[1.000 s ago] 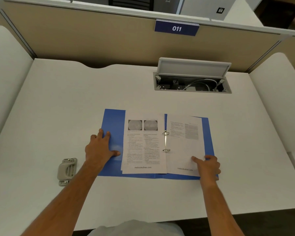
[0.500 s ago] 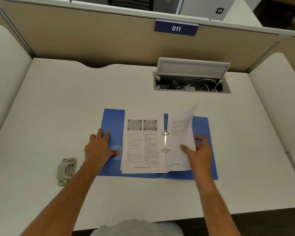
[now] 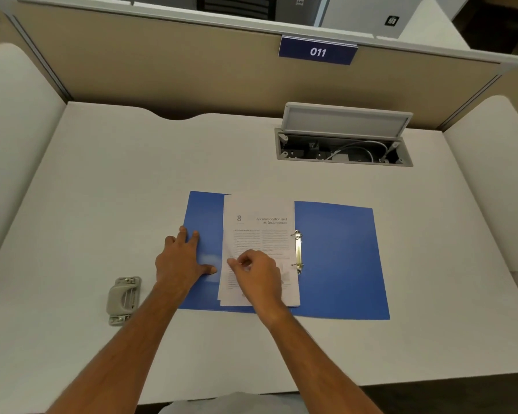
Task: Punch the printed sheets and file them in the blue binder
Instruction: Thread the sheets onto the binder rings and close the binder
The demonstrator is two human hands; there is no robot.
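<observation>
right hand (image 3: 256, 274) on sheets (image 3: 260, 234), binder (image 3: 338, 258) open

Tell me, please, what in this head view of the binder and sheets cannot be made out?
- Body text on the printed sheets: too small and blurred to read, head view.
- Lower part of the top sheet: covered by the right hand.
- Whether the ring mechanism of the blue binder is open or shut: too small.
- Blue binder cover under the left hand: hidden.
- Hole punch details: too small.
</observation>
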